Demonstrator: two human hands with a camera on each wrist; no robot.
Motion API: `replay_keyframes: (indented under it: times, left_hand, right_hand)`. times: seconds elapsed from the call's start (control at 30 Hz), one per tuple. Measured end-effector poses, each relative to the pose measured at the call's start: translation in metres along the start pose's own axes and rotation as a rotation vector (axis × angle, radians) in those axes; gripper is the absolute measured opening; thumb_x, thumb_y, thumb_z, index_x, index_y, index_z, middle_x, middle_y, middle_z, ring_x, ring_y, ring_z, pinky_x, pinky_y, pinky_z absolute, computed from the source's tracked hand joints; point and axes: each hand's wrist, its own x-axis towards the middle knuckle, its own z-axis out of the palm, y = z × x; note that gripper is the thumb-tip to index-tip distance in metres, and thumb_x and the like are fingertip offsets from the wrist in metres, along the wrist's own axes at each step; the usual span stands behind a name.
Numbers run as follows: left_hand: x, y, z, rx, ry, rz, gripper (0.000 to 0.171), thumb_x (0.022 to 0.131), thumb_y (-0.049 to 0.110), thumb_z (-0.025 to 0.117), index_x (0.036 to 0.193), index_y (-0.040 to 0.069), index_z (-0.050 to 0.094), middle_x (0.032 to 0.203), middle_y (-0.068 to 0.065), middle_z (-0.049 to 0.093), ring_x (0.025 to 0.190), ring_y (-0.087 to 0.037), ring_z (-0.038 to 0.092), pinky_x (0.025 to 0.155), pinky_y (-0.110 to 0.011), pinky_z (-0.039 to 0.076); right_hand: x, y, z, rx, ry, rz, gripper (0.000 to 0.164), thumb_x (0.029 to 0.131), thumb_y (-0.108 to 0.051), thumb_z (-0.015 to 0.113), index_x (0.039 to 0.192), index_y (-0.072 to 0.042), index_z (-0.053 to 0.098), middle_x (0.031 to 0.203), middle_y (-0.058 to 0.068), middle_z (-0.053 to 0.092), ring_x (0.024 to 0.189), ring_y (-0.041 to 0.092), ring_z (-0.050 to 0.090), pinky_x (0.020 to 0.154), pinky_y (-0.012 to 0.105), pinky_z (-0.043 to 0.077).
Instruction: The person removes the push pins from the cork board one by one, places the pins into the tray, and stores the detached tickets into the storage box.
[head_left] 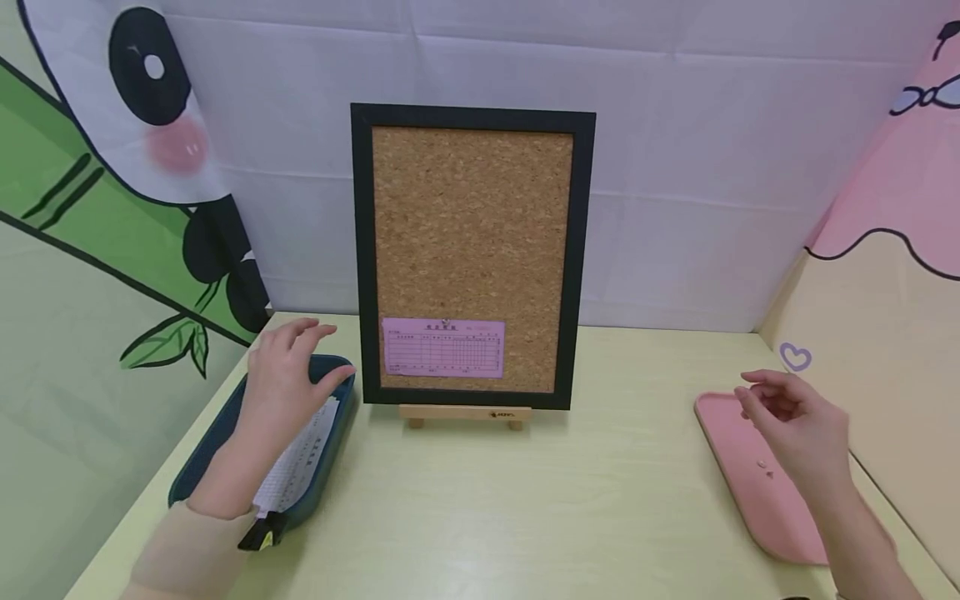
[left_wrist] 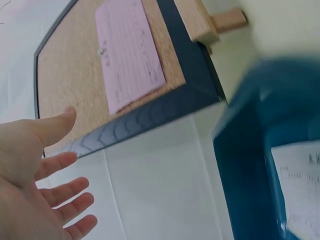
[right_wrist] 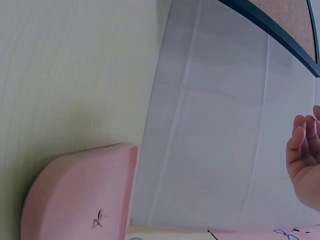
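Note:
My left hand (head_left: pixel 285 379) hovers over the dark blue tray (head_left: pixel 183 482), its fingers spread and nothing between them. White printed slips (head_left: pixel 303 458) lie in that tray, partly covered by my forearm. A black-framed cork board (head_left: pixel 472 225) stands upright in the middle. Near its lower left, a pink printed slip (head_left: pixel 444 354) hangs from a small clear pushpin (head_left: pixel 446 322) at its top edge. Above the pink tray (head_left: pixel 738 492) is my right hand (head_left: pixel 802 429), fingers loosely bent, with no object visible in it. Tiny pin-like pieces (head_left: pixel 765 469) lie in the pink tray.
A small wooden easel (head_left: pixel 465 412) supports the board on the pale table (head_left: pixel 600 500). Behind it hangs a white cloth backdrop (head_left: pixel 675 167) with cartoon figures at both sides. A black clip-like piece (head_left: pixel 262 532) sits at the blue tray's near end.

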Motion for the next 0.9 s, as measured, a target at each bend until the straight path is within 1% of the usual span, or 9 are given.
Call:
replay_keyframes:
  times: [0.1,0.23,0.37,0.47,0.6,0.73,0.9]
  left_hand:
    - [-0.003,0.006,0.003,-0.038,0.043,-0.014,0.057,0.074,0.019,0.081,0.123,0.004,0.055,0.132,-0.023,0.046,0.121,-0.043,0.036,0.094,-0.063,0.027]
    - [-0.004,0.013,0.008,-0.088,0.099,-0.029,0.057,0.074,0.019,0.081,0.123,0.004,0.056,0.134,-0.021,0.045,0.123,-0.042,0.035,0.096,-0.062,0.026]
    - [-0.004,0.018,0.014,-0.132,0.15,-0.031,0.056,0.074,0.019,0.081,0.123,0.004,0.056,0.133,-0.021,0.045,0.123,-0.041,0.035,0.095,-0.061,0.027]
    - [-0.004,0.021,0.019,-0.155,0.175,-0.033,0.056,0.074,0.019,0.081,0.122,0.004,0.057,0.133,-0.02,0.046,0.123,-0.04,0.035,0.096,-0.061,0.027]
    - [-0.004,0.027,0.026,-0.188,0.191,-0.024,0.054,0.075,0.019,0.081,0.121,0.004,0.057,0.133,-0.019,0.046,0.124,-0.039,0.035,0.097,-0.061,0.026]
    - [-0.003,0.033,0.032,-0.235,0.196,-0.033,0.053,0.075,0.016,0.081,0.122,0.006,0.058,0.136,-0.017,0.044,0.126,-0.038,0.034,0.098,-0.061,0.025]
    - [-0.001,0.038,0.04,-0.275,0.2,-0.038,0.051,0.076,0.014,0.08,0.121,0.006,0.058,0.137,-0.016,0.044,0.128,-0.035,0.033,0.1,-0.06,0.024]
  right_hand:
    - [-0.002,-0.007,0.008,0.018,0.01,0.024,0.022,0.08,0.005,0.07,0.101,-0.001,0.066,0.072,-0.015,0.061,0.063,-0.004,0.06,0.058,0.008,0.045]
    - [-0.005,-0.016,0.019,0.028,0.014,0.048,0.023,0.081,0.0,0.071,0.103,-0.001,0.066,0.077,-0.013,0.062,0.069,-0.002,0.06,0.064,0.008,0.045]
    - [-0.007,-0.026,0.03,0.045,0.012,0.043,0.024,0.081,-0.002,0.071,0.105,-0.001,0.066,0.08,-0.01,0.062,0.073,0.0,0.062,0.068,0.008,0.046]
    - [-0.008,-0.032,0.039,0.056,0.015,0.03,0.024,0.081,-0.002,0.072,0.104,-0.003,0.066,0.08,-0.01,0.062,0.073,0.001,0.061,0.067,0.008,0.045]
    - [-0.008,-0.038,0.051,0.086,0.04,-0.002,0.024,0.08,0.002,0.072,0.103,-0.001,0.067,0.077,-0.012,0.061,0.072,0.003,0.056,0.063,0.01,0.041]
    - [-0.008,-0.042,0.064,0.162,0.058,-0.061,0.023,0.079,0.007,0.07,0.102,0.004,0.066,0.076,-0.013,0.06,0.071,0.003,0.055,0.059,0.011,0.04]
    - [-0.007,-0.051,0.081,0.299,0.054,-0.156,0.023,0.077,0.018,0.065,0.099,0.013,0.062,0.077,-0.009,0.061,0.072,0.003,0.056,0.065,0.011,0.044]
